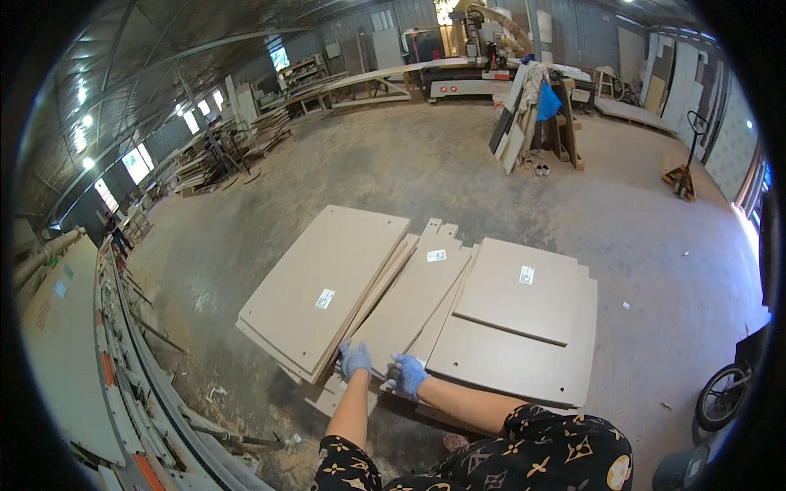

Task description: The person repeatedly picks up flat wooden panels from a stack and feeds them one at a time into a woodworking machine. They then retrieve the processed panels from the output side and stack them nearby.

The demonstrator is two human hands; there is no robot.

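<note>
Both hands wear blue gloves and are close together at the near end of a narrow beige board (413, 286) bearing a white label. My left hand (355, 359) is closed at its left near corner, beside the stack of large beige panels (327, 262). My right hand (408, 376) is closed at its right near edge, with the undersides of the fingers hidden. To the right lies another stack of beige panels (508, 352), with a smaller labelled panel (520, 282) on top. Small round holes show near several panel corners.
A long machine rail (123, 360) runs along the left. Ahead, boards lean on a rack (524, 123) with a blue cloth. A pallet jack (684, 168) stands at far right, a wheel (722, 397) at near right. Timber piles (205, 164) lie at far left.
</note>
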